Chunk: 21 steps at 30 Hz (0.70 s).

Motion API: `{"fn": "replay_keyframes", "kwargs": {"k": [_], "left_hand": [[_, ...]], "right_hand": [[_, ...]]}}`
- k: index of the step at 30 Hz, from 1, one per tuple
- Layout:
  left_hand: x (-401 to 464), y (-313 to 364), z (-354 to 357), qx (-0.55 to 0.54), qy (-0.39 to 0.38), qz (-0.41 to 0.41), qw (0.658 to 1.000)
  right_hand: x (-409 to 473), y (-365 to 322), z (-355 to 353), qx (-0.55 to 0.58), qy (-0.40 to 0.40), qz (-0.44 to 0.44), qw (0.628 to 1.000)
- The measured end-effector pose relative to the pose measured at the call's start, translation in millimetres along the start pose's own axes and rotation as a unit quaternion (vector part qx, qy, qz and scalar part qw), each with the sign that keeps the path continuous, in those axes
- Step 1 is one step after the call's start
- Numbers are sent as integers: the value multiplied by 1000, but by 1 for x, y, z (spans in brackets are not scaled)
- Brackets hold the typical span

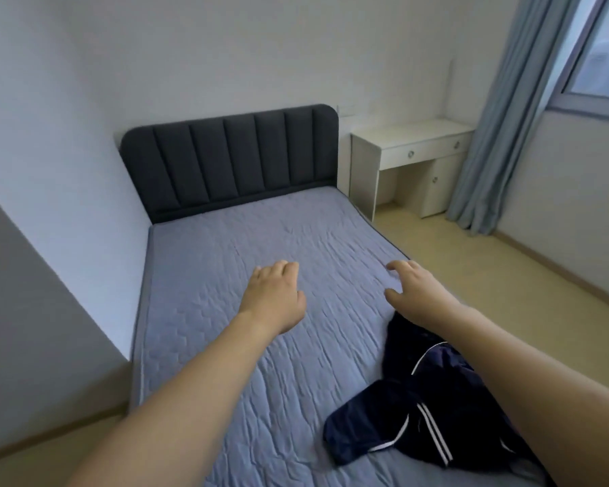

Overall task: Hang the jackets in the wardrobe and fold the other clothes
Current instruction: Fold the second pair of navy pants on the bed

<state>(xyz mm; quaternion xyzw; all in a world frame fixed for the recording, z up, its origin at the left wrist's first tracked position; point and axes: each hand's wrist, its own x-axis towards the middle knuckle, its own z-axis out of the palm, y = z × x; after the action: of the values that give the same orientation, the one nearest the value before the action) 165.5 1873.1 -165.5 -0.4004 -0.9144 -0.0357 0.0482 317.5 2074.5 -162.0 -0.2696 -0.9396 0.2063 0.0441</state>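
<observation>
Both bare arms reach forward over the bed [247, 311], which is covered with a quilted light blue sheet and fills the middle of the view. The left hand [273, 297] sits near the centre, palm down, fingers loosely curled and together, holding nothing; whether it touches the sheet cannot be told. The right hand [413, 288] is at about 3 o'clock from it, well apart, fingers spread and bent, thumb out, also empty, above the sheet near the bed's right edge. The dark navy clothes [433, 402] with white stripes lie crumpled on the bed at about 5 o'clock, under and just left of the right forearm, which crosses over their upper part. The dark padded headboard [231, 159] stands at 12 o'clock against the white wall. A white desk [412, 149] with drawers stands at about 1 o'clock beside the headboard, and a pale blue curtain [507, 128] hangs at 2 o'clock by the window [602, 47].
</observation>
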Motion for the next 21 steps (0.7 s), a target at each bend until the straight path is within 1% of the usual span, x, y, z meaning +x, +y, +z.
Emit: {"fn": "replay_keyframes", "kwargs": {"k": [4, 8, 11, 12, 15, 18, 21], "left_hand": [[68, 74, 63, -23, -64, -44, 997], [135, 146, 151, -35, -125, -42, 991], [172, 207, 242, -58, -188, -28, 980], [181, 229, 275, -80, -212, -32, 973], [194, 287, 377, -138, -299, -31, 944], [196, 333, 468, -141, -377, -24, 915], [200, 365, 537, -120, -414, -40, 901]], "right_hand": [[43, 127, -4, -4, -50, 54, 997], [92, 240, 22, 17, -76, 98, 992], [123, 329, 73, 36, -117, 137, 983], [131, 361, 93, 43, -130, 155, 978], [144, 453, 156, 42, -182, 193, 963], [142, 529, 215, 14, -272, 217, 938], [129, 580, 266, -24, -329, 221, 918]]}}
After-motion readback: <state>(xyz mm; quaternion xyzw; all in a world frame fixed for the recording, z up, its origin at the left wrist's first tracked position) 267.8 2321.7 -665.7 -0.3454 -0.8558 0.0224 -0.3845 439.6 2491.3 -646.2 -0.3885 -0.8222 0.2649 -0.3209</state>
